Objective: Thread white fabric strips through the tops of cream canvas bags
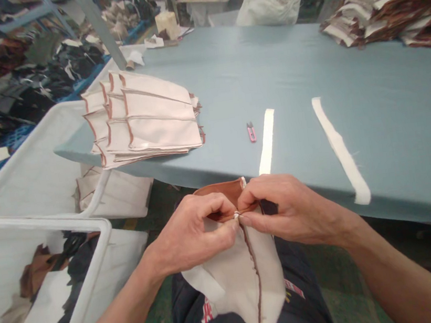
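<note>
A cream leather-like piece (230, 276) with a brown inner side and a dark seam down its middle lies across my lap. My left hand (200, 227) pinches its top edge at the seam between thumb and fingers. Right beside it, my right hand (280, 206) pinches the same edge, the fingertips of both almost meeting. Something small and white shows between them, too small to name. Beyond my hands, a white strip (267, 144) and pink-handled thread snips (251, 132) lie on the blue-grey table (287, 72).
A stack of sewn cream pieces (153, 114) sits at the table's left edge. A second white strip (341, 150) lies to the right, with a big pile of brown and cream pieces (394, 8) behind. White bins (105, 229) holding scraps stand at my left.
</note>
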Demonstrator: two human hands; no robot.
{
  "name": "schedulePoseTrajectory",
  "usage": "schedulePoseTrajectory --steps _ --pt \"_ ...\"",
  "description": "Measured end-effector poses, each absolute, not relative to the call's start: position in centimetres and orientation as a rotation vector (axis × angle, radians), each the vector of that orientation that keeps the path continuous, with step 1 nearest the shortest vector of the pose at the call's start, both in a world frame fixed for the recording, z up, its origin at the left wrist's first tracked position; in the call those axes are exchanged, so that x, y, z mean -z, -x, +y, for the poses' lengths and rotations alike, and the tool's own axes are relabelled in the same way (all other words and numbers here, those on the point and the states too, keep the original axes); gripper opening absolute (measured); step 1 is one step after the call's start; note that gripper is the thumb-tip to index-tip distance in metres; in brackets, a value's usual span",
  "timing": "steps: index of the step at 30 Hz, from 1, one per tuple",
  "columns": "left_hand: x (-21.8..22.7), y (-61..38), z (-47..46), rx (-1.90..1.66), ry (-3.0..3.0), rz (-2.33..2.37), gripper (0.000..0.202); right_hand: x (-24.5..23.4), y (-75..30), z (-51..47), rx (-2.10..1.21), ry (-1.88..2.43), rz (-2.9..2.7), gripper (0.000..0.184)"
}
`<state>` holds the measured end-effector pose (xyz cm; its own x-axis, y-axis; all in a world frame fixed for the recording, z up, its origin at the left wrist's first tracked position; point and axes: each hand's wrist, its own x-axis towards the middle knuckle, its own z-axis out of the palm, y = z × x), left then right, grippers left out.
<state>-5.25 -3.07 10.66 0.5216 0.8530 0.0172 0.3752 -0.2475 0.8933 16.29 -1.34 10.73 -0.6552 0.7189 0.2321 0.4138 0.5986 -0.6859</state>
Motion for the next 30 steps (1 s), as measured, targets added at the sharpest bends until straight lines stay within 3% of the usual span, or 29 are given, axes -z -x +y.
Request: schedulePoseTrajectory --steps 10,22,30 --pt "-10.6 4.9 -2.8 -0.603 -1.805 1.015 0.016 -9.9 -16.2 -1.4 -0.989 0.962 -2.198 0.012" --pt "-11.0 4.5 -2.5 -0.508 -1.849 0.998 0.019 -9.1 -16.3 -2.5 -0.774 1.043 -2.201 0.003" --pt "-11.5 5.3 -1.4 -0.393 -1.993 0.794 0.021 -8.5 -16.5 -2.2 -1.073 0.961 -2.063 0.007"
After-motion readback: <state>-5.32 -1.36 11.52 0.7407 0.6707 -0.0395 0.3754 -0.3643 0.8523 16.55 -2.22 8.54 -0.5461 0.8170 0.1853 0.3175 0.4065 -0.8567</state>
